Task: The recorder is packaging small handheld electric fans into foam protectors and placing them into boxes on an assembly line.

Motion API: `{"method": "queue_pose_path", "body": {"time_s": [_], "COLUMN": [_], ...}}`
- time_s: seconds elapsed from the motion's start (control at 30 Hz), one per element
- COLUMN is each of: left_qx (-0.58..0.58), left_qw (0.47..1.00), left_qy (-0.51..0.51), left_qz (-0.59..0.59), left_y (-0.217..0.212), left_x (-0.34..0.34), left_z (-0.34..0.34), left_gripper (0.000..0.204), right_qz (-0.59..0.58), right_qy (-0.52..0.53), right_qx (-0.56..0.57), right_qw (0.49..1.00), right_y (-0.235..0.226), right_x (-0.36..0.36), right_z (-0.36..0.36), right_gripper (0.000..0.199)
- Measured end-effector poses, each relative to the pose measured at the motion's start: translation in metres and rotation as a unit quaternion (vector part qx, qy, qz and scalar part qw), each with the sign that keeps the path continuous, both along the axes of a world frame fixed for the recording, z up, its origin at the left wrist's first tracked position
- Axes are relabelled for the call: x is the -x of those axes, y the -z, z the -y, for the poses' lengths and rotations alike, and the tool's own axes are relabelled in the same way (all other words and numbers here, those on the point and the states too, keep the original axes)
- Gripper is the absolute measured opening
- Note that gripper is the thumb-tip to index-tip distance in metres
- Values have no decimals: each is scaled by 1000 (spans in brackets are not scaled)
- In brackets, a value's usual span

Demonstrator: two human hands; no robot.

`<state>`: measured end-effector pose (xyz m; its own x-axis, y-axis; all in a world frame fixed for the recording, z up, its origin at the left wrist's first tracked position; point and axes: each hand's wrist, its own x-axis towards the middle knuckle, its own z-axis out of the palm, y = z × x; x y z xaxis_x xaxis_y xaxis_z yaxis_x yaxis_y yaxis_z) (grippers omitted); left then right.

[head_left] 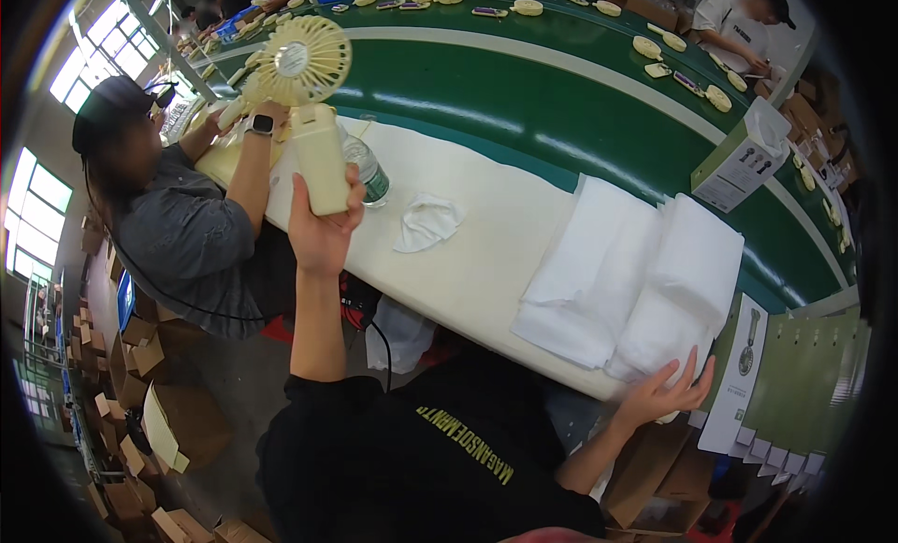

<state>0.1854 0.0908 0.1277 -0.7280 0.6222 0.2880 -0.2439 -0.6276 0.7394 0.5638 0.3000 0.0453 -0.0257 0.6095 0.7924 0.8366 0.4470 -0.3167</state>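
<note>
My left hand is raised over the left part of the table, its fingers wrapped round the handle of a pale yellow handheld fan. The round slotted head of the fan points up, with a silvery disc at its centre. At the table's near right corner, my right hand has its fingers spread, palm up, at the edge of a stack of thin white sleeves; nothing shows in its grasp. A second white stack lies just left of it. Whether the fingertips touch the sleeves is hard to tell.
A plastic bottle and crumpled white cloth rest on the table. Green boxes stand at right; another box is beyond the sleeves. A green conveyor carries fans. A co-worker sits left.
</note>
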Motion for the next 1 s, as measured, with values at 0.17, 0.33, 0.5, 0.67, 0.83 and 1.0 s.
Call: {"method": "queue_pose_path", "body": {"time_s": [0.17,0.33,0.5,0.67,0.83,1.0], "left_qx": [26,53,100,88,47,-20], "left_qw": [963,921,893,841,805,725], "left_qy": [246,366,428,501,543,576], "left_qz": [107,123,93,184,234,376], "left_y": [19,30,33,44,45,52], "left_x": [-79,-124,-160,-162,-164,-165], "left_z": [-57,-89,-101,-107,-114,-118], "left_gripper": [50,47,47,49,50,53], "right_qz": [-223,-323,-392,-417,-455,-510], "right_qy": [-397,-515,-533,-524,-538,-510], "right_qx": [165,275,392,397,373,410], "right_qw": [875,745,640,627,604,558], "right_y": [-31,-61,-70,-70,-64,-67], "right_x": [68,103,95,87,79,73], "right_z": [46,52,47,49,43,35], "right_gripper": [31,50,73,69,59,57]}}
